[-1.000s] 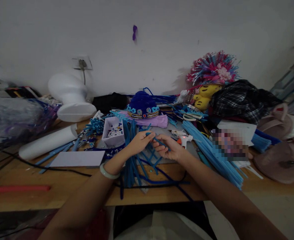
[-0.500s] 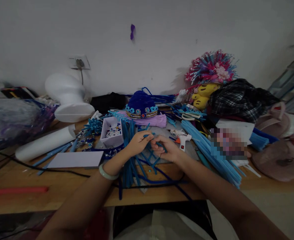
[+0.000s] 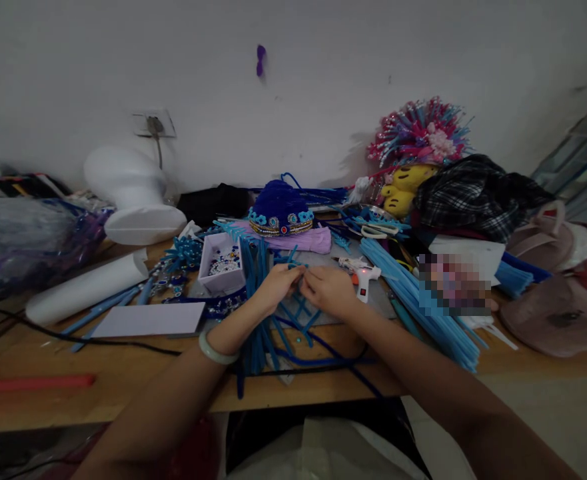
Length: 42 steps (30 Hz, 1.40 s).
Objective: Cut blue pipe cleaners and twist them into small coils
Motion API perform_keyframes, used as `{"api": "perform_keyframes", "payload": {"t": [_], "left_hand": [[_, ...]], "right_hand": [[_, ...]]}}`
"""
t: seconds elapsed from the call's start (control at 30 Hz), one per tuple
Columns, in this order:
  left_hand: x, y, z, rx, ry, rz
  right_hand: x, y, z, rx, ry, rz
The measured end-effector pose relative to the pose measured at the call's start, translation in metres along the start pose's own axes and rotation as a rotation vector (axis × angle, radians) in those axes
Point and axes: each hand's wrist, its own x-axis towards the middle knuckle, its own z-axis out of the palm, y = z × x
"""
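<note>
My left hand (image 3: 274, 288), with a pale bangle (image 3: 216, 348) on its wrist, pinches a short teal pipe cleaner (image 3: 297, 265). Fingertips of my right hand (image 3: 331, 291) meet it from the other side, closed on the same piece; its lower part is hidden by the fingers. Beneath both hands lie loose teal pipe cleaners (image 3: 257, 333) and several crossed ones (image 3: 300, 319). A dark blue beaded headpiece (image 3: 280, 208) rests just beyond, on a lilac bundle (image 3: 318, 240). Right of my right hand is a white hot glue gun (image 3: 366, 280).
An open box of beads (image 3: 223, 260) stands left of my hands, near a flat white board (image 3: 148, 320) and a white roll (image 3: 86, 290). A foam head (image 3: 133, 193) is behind. Light blue pipe cleaners (image 3: 418, 307) lie at right. A black cable (image 3: 138, 344) crosses the front.
My right hand has turned palm-down and its fingers have come up against my left fingertips. The view has shifted slightly; the things on the table stay put.
</note>
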Motion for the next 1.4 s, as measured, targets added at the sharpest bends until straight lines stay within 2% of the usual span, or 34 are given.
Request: {"api": "perform_keyframes", "payload": {"t": [0.1, 0.2, 0.3, 0.33, 0.4, 0.5, 0.63, 0.7, 0.73, 0.83, 0.9, 1.0, 1.1, 1.13, 1.2, 1.3, 1.4], "left_hand": [[0.000, 0.001, -0.002, -0.002, -0.052, 0.041], [0.000, 0.003, -0.007, 0.048, -0.125, 0.142], [0.000, 0.003, -0.011, 0.120, -0.129, 0.259], [0.000, 0.003, -0.012, 0.158, -0.140, 0.305], [0.000, 0.003, -0.015, 0.237, -0.174, 0.405], [-0.001, 0.004, -0.017, 0.324, -0.192, 0.520], [-0.004, 0.006, -0.014, 0.406, -0.208, 0.586], [-0.004, 0.005, -0.011, 0.406, -0.183, 0.556], [-0.004, 0.004, -0.008, 0.383, -0.156, 0.518], [-0.002, -0.001, 0.002, 0.219, -0.066, 0.323], [-0.002, -0.004, 0.008, 0.069, -0.017, 0.169], [-0.003, -0.005, 0.011, -0.092, 0.010, -0.055], [-0.004, -0.002, 0.008, -0.146, -0.052, -0.213], [-0.004, 0.000, 0.006, -0.153, -0.082, -0.240], [-0.003, 0.003, 0.002, -0.159, -0.123, -0.220], [-0.001, 0.005, -0.002, -0.151, -0.106, -0.087], [0.002, 0.005, -0.005, -0.094, -0.016, 0.040]], "right_hand": [[0.005, -0.001, -0.004, 0.465, -0.183, 0.324], [0.011, 0.000, -0.011, 0.837, -0.439, 0.545], [0.012, 0.003, -0.013, 1.375, -0.659, 0.778], [0.011, 0.004, -0.013, 1.533, -0.701, 0.850], [0.009, 0.004, -0.010, 1.708, -0.730, 0.931], [0.007, 0.004, -0.007, 1.796, -0.733, 0.942], [0.007, 0.004, -0.003, 1.646, -0.720, 0.881], [0.008, 0.004, 0.000, 1.457, -0.620, 0.809], [0.008, 0.004, 0.001, 1.330, -0.520, 0.751], [0.008, 0.003, 0.004, 0.820, -0.130, 0.497], [0.006, 0.003, 0.007, 0.456, 0.032, 0.330], [0.001, 0.006, 0.008, -0.057, 0.099, 0.076], [-0.001, 0.009, 0.007, -0.423, 0.067, -0.207], [-0.001, 0.009, 0.007, -0.468, 0.054, -0.257], [0.000, 0.010, 0.006, -0.444, 0.064, -0.250], [0.003, 0.010, 0.005, -0.167, 0.118, -0.053], [0.006, 0.010, 0.006, 0.126, 0.093, 0.091]]}}
